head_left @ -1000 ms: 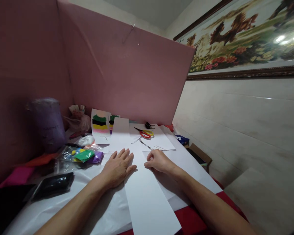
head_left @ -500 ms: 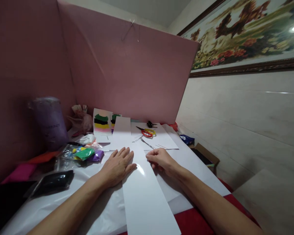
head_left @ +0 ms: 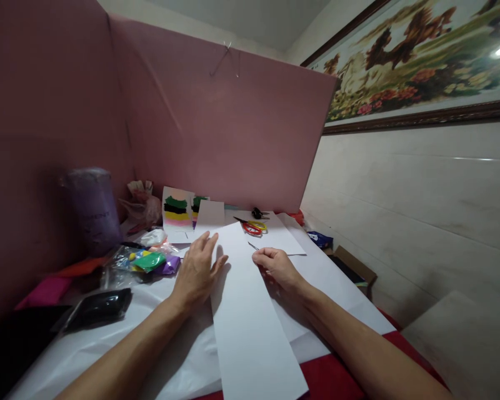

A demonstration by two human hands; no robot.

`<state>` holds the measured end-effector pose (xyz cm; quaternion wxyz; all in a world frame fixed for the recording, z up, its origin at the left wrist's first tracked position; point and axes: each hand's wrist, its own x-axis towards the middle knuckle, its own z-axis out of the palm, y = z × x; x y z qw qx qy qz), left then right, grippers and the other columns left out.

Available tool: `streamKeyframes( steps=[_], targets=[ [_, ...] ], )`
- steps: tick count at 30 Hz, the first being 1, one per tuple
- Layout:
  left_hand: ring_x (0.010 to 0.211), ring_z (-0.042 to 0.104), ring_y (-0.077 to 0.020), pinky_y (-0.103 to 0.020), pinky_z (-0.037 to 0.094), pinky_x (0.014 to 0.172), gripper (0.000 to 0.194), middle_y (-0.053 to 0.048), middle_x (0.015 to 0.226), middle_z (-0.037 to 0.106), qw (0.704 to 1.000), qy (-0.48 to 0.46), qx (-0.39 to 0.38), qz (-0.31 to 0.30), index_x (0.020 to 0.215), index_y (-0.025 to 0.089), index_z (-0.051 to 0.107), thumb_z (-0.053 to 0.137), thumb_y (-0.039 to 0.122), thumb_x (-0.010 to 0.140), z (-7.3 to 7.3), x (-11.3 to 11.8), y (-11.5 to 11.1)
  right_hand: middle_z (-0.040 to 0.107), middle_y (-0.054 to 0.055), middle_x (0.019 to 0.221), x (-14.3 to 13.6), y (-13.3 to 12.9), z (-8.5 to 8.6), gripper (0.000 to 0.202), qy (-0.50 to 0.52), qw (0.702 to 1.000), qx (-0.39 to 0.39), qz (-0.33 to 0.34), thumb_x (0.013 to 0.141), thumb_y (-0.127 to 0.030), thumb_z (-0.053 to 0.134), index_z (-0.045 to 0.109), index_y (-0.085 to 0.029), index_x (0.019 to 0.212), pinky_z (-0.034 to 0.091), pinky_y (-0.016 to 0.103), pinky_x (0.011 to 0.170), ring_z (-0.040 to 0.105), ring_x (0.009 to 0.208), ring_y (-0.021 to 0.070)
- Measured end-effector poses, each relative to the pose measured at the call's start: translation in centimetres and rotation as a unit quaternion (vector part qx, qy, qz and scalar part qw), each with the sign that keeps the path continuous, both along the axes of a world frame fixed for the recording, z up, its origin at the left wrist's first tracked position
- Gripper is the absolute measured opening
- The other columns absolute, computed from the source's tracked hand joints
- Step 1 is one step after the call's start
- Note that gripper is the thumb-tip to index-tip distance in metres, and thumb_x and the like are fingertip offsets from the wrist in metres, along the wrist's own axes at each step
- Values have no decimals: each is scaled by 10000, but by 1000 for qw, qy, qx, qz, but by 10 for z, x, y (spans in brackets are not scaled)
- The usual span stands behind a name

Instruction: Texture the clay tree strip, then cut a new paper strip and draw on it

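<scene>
A long white strip of card (head_left: 250, 322) runs from the near edge of the table to between my hands, its far end tilted up. My left hand (head_left: 195, 272) is at the strip's left edge, fingers stretched out and thumb over the card. My right hand (head_left: 277, 269) is closed in a pinch at the right edge of the strip; the fingertips are partly hidden. Just beyond it, the tip of a thin metal tool (head_left: 253, 246) shows. Farther back lie red-and-yellow-handled scissors (head_left: 253, 227) on a white sheet (head_left: 285, 236).
Bagged coloured packets (head_left: 150, 261) and a black packet (head_left: 102, 308) lie on the left. A purple cylinder (head_left: 91, 211) stands behind them. Painted cards (head_left: 178, 214) lean near the pink panel (head_left: 220, 133). At right are an open cardboard box (head_left: 356, 266) and the tiled wall.
The strip's far end has risen and now covers most of the thin metal tool. My left hand has lifted from lying flat on it. My right hand stays at the right edge.
</scene>
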<state>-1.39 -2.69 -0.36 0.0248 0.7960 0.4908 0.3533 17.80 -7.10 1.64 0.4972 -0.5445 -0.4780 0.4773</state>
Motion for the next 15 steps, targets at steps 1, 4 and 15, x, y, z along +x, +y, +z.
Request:
streamKeyframes(
  steps=[1, 4, 15],
  targets=[
    [1343, 360, -318, -480, 333, 1084, 516, -187, 1433, 415, 999, -46, 2, 14, 1349, 147, 415, 472, 368, 887, 1, 0, 1, 399, -85, 476, 0, 0, 0, 154, 10, 1000, 11, -2, 690, -262, 599, 484, -191, 617, 186, 187, 361, 289, 387, 50],
    [1230, 484, -317, -461, 439, 981, 629, -205, 1359, 478, 974, -207, -83, 34, 1368, 126, 375, 529, 433, 840, 5, 0, 1, 388, -85, 493, 2, 1, 0, 210, 37, 998, 49, 6, 698, -274, 626, 461, -191, 598, 182, 186, 367, 284, 406, 48],
    [540, 624, -171, -271, 491, 509, 291, -23, 643, 672, 709, -564, -401, -136, 855, 136, 631, 772, 288, 651, 12, 3, -13, 429, -75, 510, 7, 8, -7, 280, 119, 989, 69, 56, 737, -415, 678, 545, -177, 670, 176, 182, 349, 309, 394, 48]
  ],
)
